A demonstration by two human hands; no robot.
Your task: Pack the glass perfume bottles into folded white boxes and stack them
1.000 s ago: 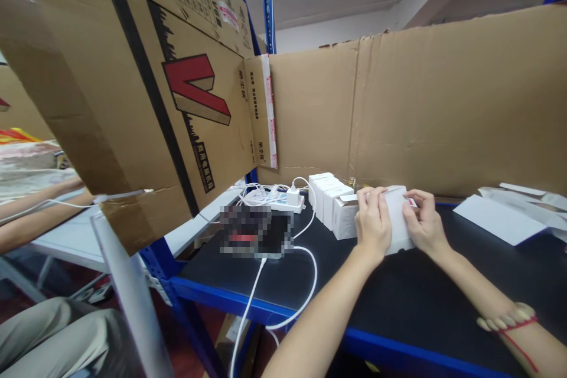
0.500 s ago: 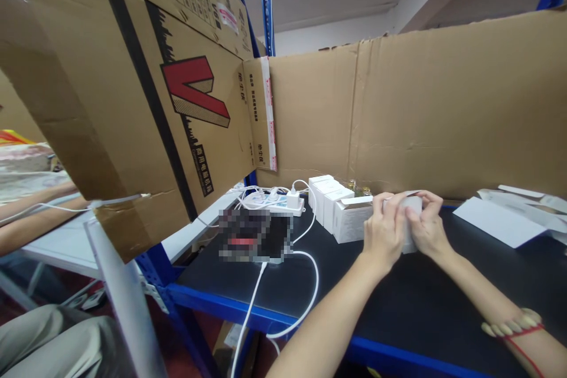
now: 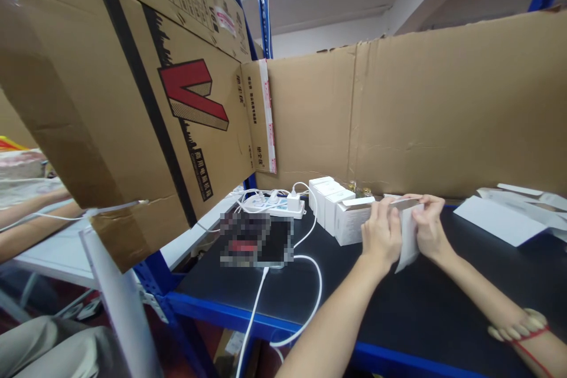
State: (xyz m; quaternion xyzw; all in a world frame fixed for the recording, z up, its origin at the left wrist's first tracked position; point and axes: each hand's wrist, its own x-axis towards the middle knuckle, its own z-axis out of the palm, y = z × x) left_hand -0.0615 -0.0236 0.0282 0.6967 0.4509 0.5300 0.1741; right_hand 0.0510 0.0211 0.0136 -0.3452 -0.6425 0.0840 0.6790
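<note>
One white carton (image 3: 408,239) is pinched between left hand (image 3: 381,235) and right hand (image 3: 431,227), both grips closed on it, right of white boxes (image 3: 333,212) on the black bench (image 3: 443,313).

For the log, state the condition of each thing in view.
Left hand, gripping carton
Right hand, gripping carton
The carton, held; open or closed unclear
White boxes, standing in a row
Power strip, charger plugged in
Blurred device, lying flat
White cardboard at right, lying loose

Workshop, apparently: a blue metal rack (image 3: 221,309) carries a black worktop (image 3: 420,319) at lower right, cardboard panels (image 3: 443,112) wall left and back, white boxes (image 3: 333,209) line up mid-frame.
</note>
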